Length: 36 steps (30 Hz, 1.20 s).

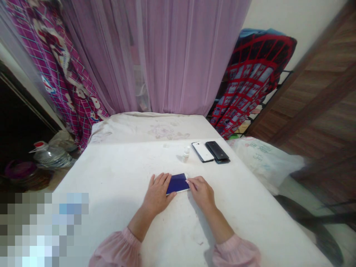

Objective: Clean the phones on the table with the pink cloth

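Two hands are being kept on a phone with a dark blue face, which is lying flat near the middle of a white cloth-covered top. The left hand is being held open, with its fingers spread, and it is touching the phone's left end. The right hand is being curved over the phone's right end, and its fingertips are touching that edge, but a firm grip cannot be told from this view. The arms are being covered by pink sleeves.

So far, only the blue-faced phone is being touched. A small white bottle is standing at 12 o'clock from it. A white phone and a black phone are lying side by side at 1 o'clock, and neither is being touched by a hand.

More white cloth is being seen at 9 o'clock than at 3 o'clock, so more room for moving is being given on that side. The far edge is being met by a flowered cloth at 12 o'clock. A sloping side edge is being passed at 3 o'clock, and a white sack is being seen past it at 2 o'clock. Part of the top at 8 o'clock is being hidden by a blurred patch.
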Motion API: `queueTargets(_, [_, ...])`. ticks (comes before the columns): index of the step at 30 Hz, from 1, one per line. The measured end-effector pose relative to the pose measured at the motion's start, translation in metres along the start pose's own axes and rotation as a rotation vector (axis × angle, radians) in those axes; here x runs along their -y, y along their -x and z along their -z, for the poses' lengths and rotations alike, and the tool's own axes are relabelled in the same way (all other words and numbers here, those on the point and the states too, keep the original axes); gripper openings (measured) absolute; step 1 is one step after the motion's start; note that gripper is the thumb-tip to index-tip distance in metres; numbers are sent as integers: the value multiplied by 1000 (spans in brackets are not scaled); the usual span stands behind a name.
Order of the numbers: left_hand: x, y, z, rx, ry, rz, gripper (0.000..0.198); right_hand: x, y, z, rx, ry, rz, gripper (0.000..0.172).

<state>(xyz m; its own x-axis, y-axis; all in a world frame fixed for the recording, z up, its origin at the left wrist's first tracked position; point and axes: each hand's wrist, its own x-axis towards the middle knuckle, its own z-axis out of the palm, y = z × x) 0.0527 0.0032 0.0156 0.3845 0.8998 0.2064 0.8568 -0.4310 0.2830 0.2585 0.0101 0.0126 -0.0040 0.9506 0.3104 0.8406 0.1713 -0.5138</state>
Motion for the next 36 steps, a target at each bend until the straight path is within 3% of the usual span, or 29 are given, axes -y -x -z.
queueTargets(4, [2, 1, -2, -11, 6, -16, 60, -2, 9, 1, -19, 0, 8, 21])
queueTargets(12, [1, 0, 2, 14, 22, -10, 59, 9, -35, -11, 17, 82, -48, 18])
queueTargets(22, [-1, -1, 4, 34, 29, 1, 60, 0, 4, 0, 15, -5, -64, 19])
queueTargets(30, [5, 1, 0, 38, 18, -19, 63, 13, -29, -8, 42, 81, -87, 18])
queueTargets(36, [23, 10, -8, -42, 17, 45, 73, 11, -24, -5, 46, 63, -69, 19])
